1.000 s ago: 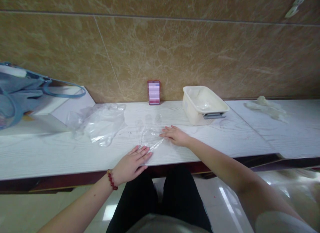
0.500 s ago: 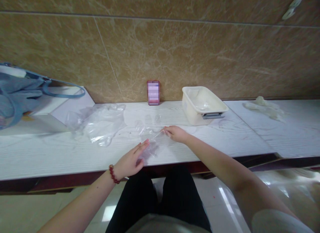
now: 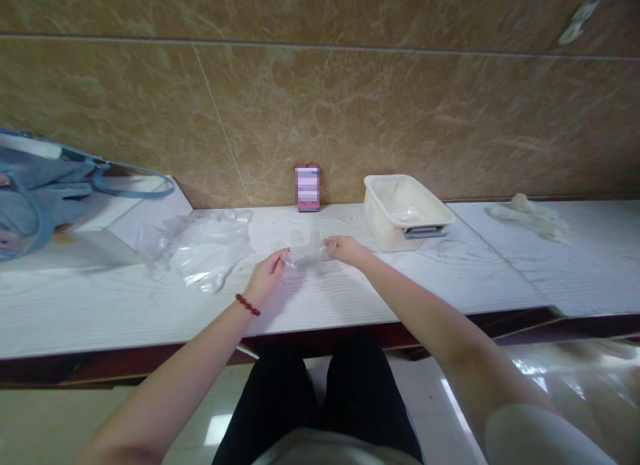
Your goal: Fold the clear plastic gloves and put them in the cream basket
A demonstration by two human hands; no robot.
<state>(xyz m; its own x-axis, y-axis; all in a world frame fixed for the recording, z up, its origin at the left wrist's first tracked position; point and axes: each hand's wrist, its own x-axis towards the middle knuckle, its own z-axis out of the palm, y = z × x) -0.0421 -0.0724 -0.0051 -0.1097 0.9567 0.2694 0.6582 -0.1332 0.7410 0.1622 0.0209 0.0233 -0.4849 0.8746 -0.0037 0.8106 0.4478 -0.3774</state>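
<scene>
A second ago both palms lay flat on the thin clear plastic glove (image 3: 307, 253) near the front edge of the white wood-grain bench (image 3: 125, 305). Now the glove is gathered up and bunched between the two hands over the middle of the bench, nearer the back edge. The left hand (image 3: 270, 273) (a red bead bracelet (image 3: 248, 304) at its wrist) pinches one end with closed fingertips, and the right hand (image 3: 345, 250) pinches the other. Counted: one glove in hand, one loose heap of clear plastic sheeting (image 3: 205, 252) to its left, one cream rectangular plastic tub (image 3: 407, 208) by the back edge, one small pink-cased phone (image 3: 307, 187) propped against the wall, one blue fabric bag (image 3: 40, 185) at the left end, and one pale crumpled clump (image 3: 530, 218) at the right end.
</scene>
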